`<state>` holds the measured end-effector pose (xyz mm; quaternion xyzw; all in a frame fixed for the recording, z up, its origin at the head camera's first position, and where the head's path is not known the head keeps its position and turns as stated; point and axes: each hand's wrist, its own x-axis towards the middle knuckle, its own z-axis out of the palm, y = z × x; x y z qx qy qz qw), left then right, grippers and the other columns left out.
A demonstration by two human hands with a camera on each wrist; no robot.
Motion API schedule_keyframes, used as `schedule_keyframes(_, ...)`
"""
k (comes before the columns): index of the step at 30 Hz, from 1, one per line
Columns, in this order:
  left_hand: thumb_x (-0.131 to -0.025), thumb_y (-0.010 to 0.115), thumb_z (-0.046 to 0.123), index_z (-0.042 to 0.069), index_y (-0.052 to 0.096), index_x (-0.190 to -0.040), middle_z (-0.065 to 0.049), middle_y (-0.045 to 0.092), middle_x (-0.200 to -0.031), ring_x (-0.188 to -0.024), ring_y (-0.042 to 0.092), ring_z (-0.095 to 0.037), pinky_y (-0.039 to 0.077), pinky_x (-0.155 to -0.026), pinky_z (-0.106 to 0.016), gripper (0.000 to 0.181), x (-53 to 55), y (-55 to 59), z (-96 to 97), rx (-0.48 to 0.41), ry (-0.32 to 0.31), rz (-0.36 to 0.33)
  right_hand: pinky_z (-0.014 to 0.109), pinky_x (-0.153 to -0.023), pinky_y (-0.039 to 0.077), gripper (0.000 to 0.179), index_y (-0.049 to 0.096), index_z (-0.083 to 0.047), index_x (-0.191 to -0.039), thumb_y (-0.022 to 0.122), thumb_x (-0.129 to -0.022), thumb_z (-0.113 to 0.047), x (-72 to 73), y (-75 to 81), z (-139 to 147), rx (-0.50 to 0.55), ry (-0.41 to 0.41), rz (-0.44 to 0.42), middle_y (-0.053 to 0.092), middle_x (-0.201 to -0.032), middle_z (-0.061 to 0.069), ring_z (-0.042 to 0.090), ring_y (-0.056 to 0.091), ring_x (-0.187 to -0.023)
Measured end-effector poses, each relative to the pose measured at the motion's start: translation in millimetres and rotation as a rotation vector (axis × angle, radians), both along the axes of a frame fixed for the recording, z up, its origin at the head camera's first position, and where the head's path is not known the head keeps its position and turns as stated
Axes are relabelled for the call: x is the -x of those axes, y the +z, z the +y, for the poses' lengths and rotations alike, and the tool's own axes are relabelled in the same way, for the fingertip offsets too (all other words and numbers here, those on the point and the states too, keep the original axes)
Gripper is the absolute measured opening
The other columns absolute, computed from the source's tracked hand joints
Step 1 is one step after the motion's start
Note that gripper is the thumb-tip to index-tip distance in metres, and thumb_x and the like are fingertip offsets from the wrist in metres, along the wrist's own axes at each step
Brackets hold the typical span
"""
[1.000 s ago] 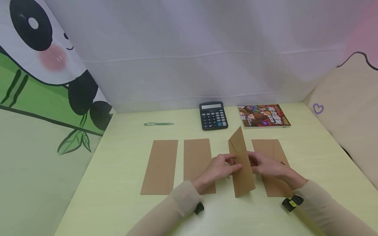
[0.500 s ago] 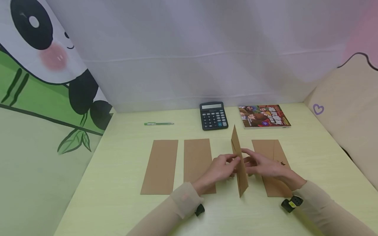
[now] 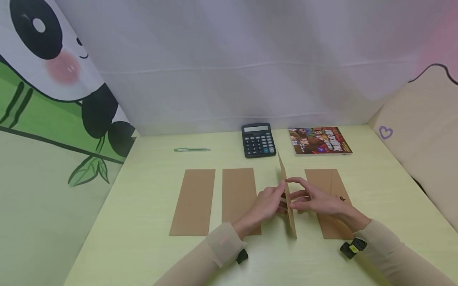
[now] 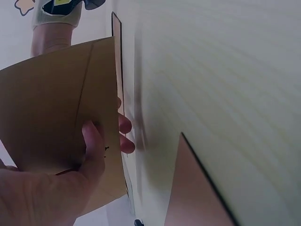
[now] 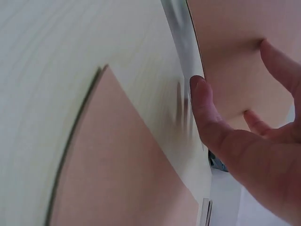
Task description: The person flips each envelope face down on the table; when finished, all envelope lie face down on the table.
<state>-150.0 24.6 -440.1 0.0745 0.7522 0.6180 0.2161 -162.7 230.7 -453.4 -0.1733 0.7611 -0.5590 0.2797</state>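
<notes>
We see the left hand [image 3: 264,204] at the left face of a brown envelope [image 4: 47,108], with its thumb bent and laid flat against the paper. It seems to us that this hand pinches the envelope, although its other fingers are partly hidden from our view. The right hand [image 3: 320,200] is at the opposite face; its fingers are spread and slightly bent, and we see that some tips touch the paper. So the envelope is between the two hands, standing almost upright on its side, and from above we see little more than its edge. On its left face we notice a long seam and, beside the thumb, a small dark mark.

Under the right wrist we find a flat envelope with handwriting [image 3: 325,180], lying on the pale table [image 3: 143,198]. To the left lie two plain flat envelopes: the nearer one [image 3: 237,194] is partly covered by the left hand and wrist, and the outer one [image 3: 192,202] is just beside it.

Farther behind we see a black calculator [image 3: 259,140], a colourful book [image 3: 320,140] to its right, and a green pen [image 3: 192,149] well apart to its left. At the back of the table hangs a pale cloth [image 3: 232,95].
</notes>
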Motion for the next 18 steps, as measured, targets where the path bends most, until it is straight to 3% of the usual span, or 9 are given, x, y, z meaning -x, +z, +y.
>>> schedule_keyframes(3, -0.101, 0.034, 0.050, 0.002, 0.065, -0.116, -0.002, 0.068, -0.096, -0.076, 0.067, -0.020, 0.051, -0.078, -0.037, 0.060, -1.0, 1.3, -1.4, 0.008, 0.012, 0.042, 0.047, -0.079, 0.050, 0.075, 0.020, -0.016, -0.149, 0.067, -0.091, -0.017, -1.4, 1.1, -0.9, -0.018, -0.018, 0.008, 0.043, -0.132, 0.030, 0.034, 0.058, -0.107)
schedule_keyframes(11, -0.102, 0.045, 0.022, 0.001, 0.068, -0.089, -0.003, 0.065, -0.079, -0.070, 0.062, -0.013, 0.054, -0.067, -0.039, 0.034, 0.8, -2.4, -4.7, -0.086, 0.092, 0.151, 0.042, -0.074, 0.050, 0.077, 0.029, -0.011, -0.145, 0.074, -0.085, -0.027, -3.8, 4.4, -1.0, -0.158, -0.117, 0.066, 0.046, -0.129, 0.025, 0.030, 0.060, -0.098)
schedule_keyframes(18, -0.094, 0.062, 0.012, 0.003, 0.068, -0.104, -0.002, 0.065, -0.084, -0.068, 0.064, -0.017, 0.055, -0.064, -0.041, 0.015, 3.1, -7.3, -9.9, -0.109, 0.225, 0.132, 0.036, -0.071, 0.051, 0.078, 0.037, -0.005, -0.141, 0.077, -0.081, -0.033, -4.8, 4.9, -2.3, -0.283, -0.140, 0.184, 0.051, -0.120, 0.021, 0.025, 0.061, -0.090)
